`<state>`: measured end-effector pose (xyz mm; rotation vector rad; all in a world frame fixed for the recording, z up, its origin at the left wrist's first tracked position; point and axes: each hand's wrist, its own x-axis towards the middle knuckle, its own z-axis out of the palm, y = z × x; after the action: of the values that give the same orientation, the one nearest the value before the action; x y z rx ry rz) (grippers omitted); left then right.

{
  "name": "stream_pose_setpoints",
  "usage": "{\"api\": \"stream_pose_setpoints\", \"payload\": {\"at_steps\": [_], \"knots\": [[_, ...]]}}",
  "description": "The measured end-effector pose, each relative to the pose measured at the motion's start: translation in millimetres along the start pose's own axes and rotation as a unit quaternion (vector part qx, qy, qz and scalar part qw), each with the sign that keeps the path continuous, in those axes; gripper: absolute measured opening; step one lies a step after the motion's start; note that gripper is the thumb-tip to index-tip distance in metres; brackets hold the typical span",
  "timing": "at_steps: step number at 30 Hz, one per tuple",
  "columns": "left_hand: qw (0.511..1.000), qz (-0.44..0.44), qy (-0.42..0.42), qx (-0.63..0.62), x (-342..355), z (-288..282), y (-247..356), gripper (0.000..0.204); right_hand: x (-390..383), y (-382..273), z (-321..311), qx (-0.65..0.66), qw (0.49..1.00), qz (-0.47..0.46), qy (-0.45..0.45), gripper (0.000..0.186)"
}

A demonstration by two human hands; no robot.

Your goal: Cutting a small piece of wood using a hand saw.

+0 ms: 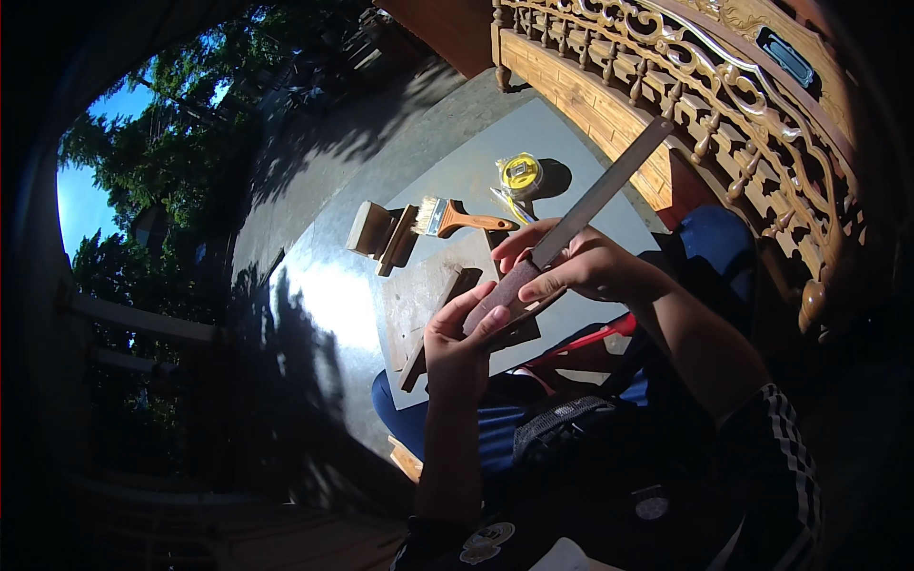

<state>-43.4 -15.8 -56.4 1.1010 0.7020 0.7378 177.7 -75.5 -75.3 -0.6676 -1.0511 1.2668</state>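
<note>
A long, flat, straight metal strip (609, 187), perhaps a file or a ruler, slants up and to the right between my hands. Reddish-brown sandpaper (505, 290) covers its lower end. My left hand (460, 328) is closed on the sandpaper-covered end, with the thumb on the near side. My right hand (586, 268) grips the piece where bare metal meets the sandpaper. Below the hands, a dark wooden strip (419, 357) lies on a flat board (414, 295). Beyond them is a paintbrush (476, 221) with a wooden handle and pale bristles.
On the grey tabletop (581, 143) are a yellow tape measure (519, 173) in clear wrapping, a pale block (368, 226) and a narrow wooden piece (396, 242). A carved wooden bench (609, 71) stands at the right. Strong sunlight glares off the table's left side.
</note>
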Motion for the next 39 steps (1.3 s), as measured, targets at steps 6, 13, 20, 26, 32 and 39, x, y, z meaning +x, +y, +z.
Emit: {"api": "stream_pose_setpoints", "payload": {"at_steps": [6, 13, 20, 26, 32, 39], "knots": [[0.994, 0.082, 0.022, 0.066, 0.4, 7.4, -4.3, 0.035, -2.3, 4.8, -5.3, 0.099, 0.993, 0.055, 0.045, 0.043], [0.989, 0.100, 0.032, 0.107, -1.1, 9.3, -2.3, 0.032, -0.8, 12.4, -8.8, 0.039, 0.999, 0.008, 0.032, 0.027], [0.993, 0.091, 0.052, 0.047, 2.5, 10.5, -7.4, 0.031, -0.4, 5.4, -8.5, 0.025, 0.998, 0.046, 0.035, 0.024], [0.994, 0.066, 0.070, 0.058, 4.8, 3.5, -10.2, 0.030, 0.5, 2.3, -5.8, -0.102, 0.993, 0.059, 0.032, 0.027], [0.995, 0.074, 0.064, 0.010, 5.2, 2.8, -17.8, 0.026, 1.7, 8.8, -3.3, -0.065, 0.994, 0.055, 0.070, 0.025], [0.997, 0.068, 0.021, -0.029, 10.8, 0.2, -25.5, 0.020, -4.5, 7.7, -2.2, -0.020, 0.996, 0.029, 0.084, 0.018]]}}
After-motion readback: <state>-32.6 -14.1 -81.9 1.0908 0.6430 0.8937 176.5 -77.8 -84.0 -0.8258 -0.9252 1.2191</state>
